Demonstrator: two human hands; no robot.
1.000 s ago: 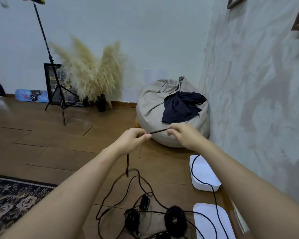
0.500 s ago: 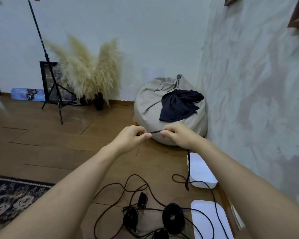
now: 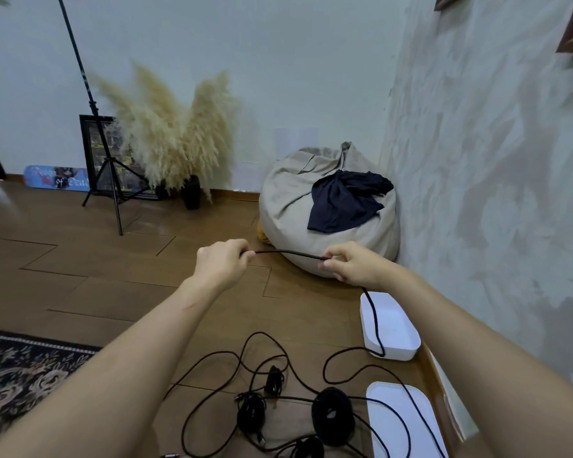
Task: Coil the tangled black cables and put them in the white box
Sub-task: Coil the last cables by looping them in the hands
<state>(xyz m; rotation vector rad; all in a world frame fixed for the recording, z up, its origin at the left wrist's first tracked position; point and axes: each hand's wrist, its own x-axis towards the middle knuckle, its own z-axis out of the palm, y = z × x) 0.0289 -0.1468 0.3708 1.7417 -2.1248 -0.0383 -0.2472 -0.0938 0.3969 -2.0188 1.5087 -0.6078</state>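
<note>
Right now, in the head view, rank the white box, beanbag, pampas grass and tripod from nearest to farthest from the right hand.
1. White box, just below the right hand, and beanbag, just behind it: too close to call.
2. Pampas grass, back left by the wall.
3. Tripod, farther left still.

We are seeing a navy cloth point(image 3: 344, 203) lying on a beige beanbag point(image 3: 291, 200), pampas grass point(image 3: 176, 137) standing beside a tripod point(image 3: 95, 105).

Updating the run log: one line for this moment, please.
left hand: pinches black cable | right hand: pinches same cable | span: stretched between hands | tail: drops past white box to floor
</note>
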